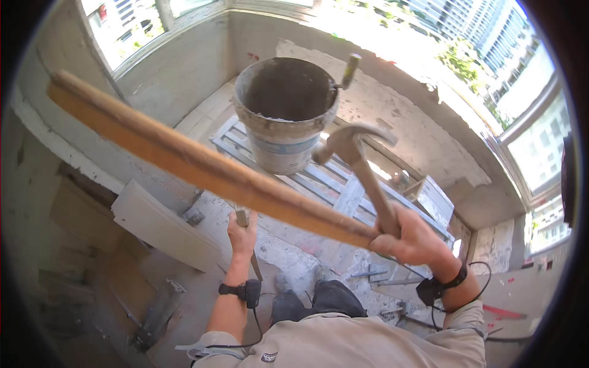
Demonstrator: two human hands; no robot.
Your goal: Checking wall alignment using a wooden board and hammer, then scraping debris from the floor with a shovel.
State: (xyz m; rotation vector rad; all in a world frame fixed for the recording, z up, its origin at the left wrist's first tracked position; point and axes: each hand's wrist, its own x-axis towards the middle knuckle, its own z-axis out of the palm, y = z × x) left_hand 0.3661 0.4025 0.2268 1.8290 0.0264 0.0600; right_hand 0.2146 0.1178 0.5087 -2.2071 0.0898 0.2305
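My right hand (412, 240) is closed round the handle of a claw hammer (367, 168), whose head points up and away. The same hand grips the near end of a long orange-brown batten (202, 167), which slants up to the far left across the view. My left hand (242, 233) is closed on a narrow grey-brown bar (255, 265), its lower end pointing toward my feet. What shape that bar's upper end has is hard to make out. Beyond the batten stands a mortar-stained bucket (283, 138), dark inside, with a yellow-handled tool (350, 72) at its rim.
The bucket rests on a slatted metal platform (307, 184). Tile-like pale panels (162, 227) lean at the left, near a grey metal tool (161, 313). To the right are a pale box (432, 199) and metal pieces on the dusty floor. Low walls with windows enclose the corner.
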